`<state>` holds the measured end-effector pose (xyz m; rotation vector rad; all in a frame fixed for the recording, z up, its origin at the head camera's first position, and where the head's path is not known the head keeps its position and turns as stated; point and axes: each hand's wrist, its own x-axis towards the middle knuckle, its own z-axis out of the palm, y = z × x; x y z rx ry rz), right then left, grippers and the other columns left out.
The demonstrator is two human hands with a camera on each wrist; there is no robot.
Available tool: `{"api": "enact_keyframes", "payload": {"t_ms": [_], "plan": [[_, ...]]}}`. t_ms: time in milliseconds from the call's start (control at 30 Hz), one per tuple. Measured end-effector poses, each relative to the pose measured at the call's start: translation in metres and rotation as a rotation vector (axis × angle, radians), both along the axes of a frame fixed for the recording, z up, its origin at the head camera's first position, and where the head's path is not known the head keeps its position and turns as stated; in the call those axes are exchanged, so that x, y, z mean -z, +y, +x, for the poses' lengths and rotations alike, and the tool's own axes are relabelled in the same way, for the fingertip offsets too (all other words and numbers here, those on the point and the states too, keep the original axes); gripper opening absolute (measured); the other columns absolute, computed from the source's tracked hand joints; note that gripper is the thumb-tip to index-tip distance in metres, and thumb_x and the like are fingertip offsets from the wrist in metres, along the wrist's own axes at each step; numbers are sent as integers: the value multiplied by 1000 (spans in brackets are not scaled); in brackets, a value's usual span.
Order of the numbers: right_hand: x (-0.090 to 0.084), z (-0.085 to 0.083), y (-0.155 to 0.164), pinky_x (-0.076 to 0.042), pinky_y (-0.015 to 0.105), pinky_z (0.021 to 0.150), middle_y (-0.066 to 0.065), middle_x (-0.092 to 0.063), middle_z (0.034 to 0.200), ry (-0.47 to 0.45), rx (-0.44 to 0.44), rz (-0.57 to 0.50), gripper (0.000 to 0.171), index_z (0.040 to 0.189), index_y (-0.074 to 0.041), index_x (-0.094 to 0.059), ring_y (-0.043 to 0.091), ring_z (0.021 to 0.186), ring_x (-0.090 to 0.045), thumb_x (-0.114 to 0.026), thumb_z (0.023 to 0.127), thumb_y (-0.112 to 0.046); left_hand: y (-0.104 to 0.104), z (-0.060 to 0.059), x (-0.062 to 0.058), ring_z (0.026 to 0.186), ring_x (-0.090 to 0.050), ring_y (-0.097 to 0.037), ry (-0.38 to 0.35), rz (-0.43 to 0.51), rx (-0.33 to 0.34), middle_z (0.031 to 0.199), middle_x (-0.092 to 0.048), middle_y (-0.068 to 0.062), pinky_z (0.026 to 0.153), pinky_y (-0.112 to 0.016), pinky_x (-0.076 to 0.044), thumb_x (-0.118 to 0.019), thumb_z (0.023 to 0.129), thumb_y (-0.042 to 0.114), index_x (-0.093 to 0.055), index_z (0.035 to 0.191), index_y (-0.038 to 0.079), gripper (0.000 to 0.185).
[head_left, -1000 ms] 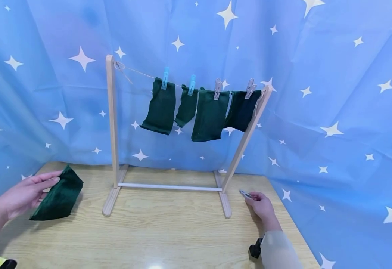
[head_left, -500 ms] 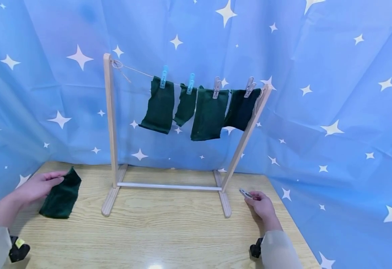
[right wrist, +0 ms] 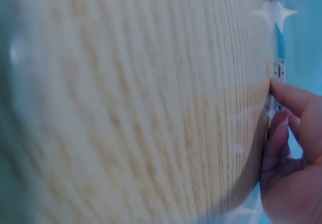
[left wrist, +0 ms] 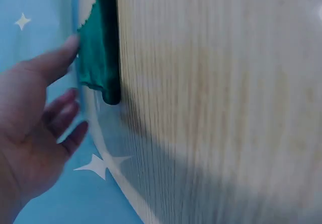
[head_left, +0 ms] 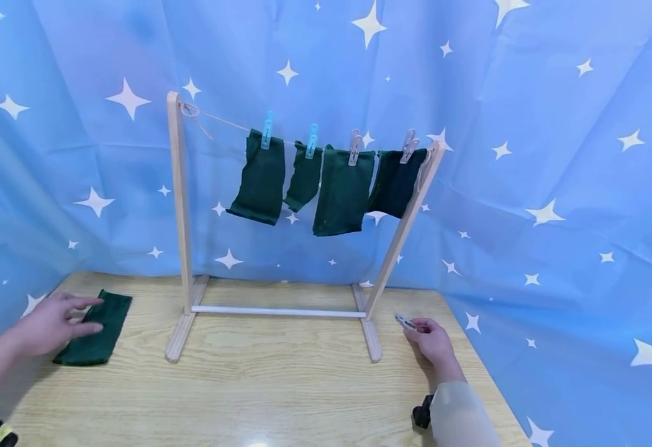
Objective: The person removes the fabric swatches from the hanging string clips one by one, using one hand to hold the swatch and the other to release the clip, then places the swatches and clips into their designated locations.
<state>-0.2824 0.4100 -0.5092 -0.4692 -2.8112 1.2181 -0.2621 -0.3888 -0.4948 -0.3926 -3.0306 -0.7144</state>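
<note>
A dark green cloth (head_left: 98, 329) lies flat on the wooden table (head_left: 281, 385) at the far left. My left hand (head_left: 74, 315) is over its left edge with fingers straight and spread. In the left wrist view the fingertips (left wrist: 70, 45) are at the edge of the cloth (left wrist: 98, 58). At the right, my right hand (head_left: 415, 328) rests on the table and pinches a small pale clothespin (head_left: 405, 322) beside the drying rack's right foot. The right wrist view shows the fingers (right wrist: 289, 95) on the clothespin (right wrist: 277, 73).
A wooden drying rack (head_left: 176, 205) stands at the middle back of the table. Its string carries several dark green cloths (head_left: 344, 192) held by blue and pale pins. A blue star-printed curtain (head_left: 555, 155) closes in the back and both sides.
My left hand lowered the green cloth onto the table and released it; the cloth now lies flat. The right hand has stayed put with the clothespin.
</note>
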Motion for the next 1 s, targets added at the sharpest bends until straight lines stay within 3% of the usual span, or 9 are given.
{"api": "enact_keyframes", "payload": {"t_ms": [100, 233, 433, 667, 1000], "plan": [[1, -2, -1, -44, 37, 90, 21, -62, 132, 7, 0, -6, 47, 139, 0, -65, 35, 114, -56, -73, 104, -30, -1, 8, 4, 120, -47, -73, -71, -71, 13, 142, -45, -50, 88, -77, -43, -83, 97, 43, -57, 151, -9, 79], [1, -3, -1, -43, 37, 90, 21, -62, 130, 10, 11, -10, 45, 138, 1, -65, 35, 114, -55, -72, 104, -28, -6, 10, 8, 127, -29, -84, -120, -101, 9, 151, -33, -50, 85, -85, -31, -84, 94, 46, -53, 155, -5, 86], [1, -1, -2, -45, 43, 95, 23, -61, 135, -10, 15, 8, 49, 143, -1, -63, 37, 117, -56, -71, 106, -30, -12, 4, 13, 130, -31, -84, -116, -141, 31, 155, -32, -49, 89, -85, -34, -81, 95, 51, -51, 159, -1, 88], [1, 1, -4, -46, 50, 101, 24, -60, 137, -12, 27, -4, 49, 145, -1, -62, 38, 119, -55, -70, 107, -31, -13, 2, 10, 131, -27, -85, -130, -115, 27, 155, -30, -50, 92, -94, -26, -82, 95, 48, -50, 159, -1, 87], [1, 1, -5, -45, 42, 93, 23, -63, 133, -9, 18, 2, 48, 145, -1, -62, 37, 115, -56, -70, 107, -29, -18, 2, 9, 128, -23, -88, -163, -116, -3, 148, -27, -55, 91, -100, -21, -83, 94, 48, -47, 158, -6, 91]]}}
